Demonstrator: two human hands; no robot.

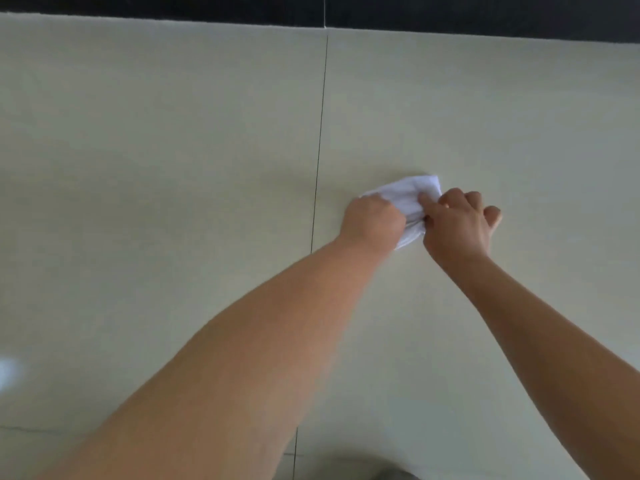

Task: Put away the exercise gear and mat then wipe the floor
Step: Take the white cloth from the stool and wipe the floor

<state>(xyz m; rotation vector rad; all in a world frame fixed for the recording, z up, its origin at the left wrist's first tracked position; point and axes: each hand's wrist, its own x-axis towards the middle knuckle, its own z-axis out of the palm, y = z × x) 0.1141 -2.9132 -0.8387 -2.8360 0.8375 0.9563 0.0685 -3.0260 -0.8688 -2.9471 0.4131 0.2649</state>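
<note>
A white cloth (410, 195) lies bunched on the pale tiled floor (173, 150), right of a dark grout line. My left hand (374, 221) is closed on the cloth's left side. Pressed against the cloth's right side, my right hand (457, 223) pinches it with thumb and forefinger while the other fingers curl. Both forearms reach out from the bottom of the view. No exercise gear or mat is in sight.
A black skirting band (485, 15) runs along the far edge of the floor. A grout line (320, 133) splits the tiles lengthwise. A bright glare spot (8, 372) sits at the left edge.
</note>
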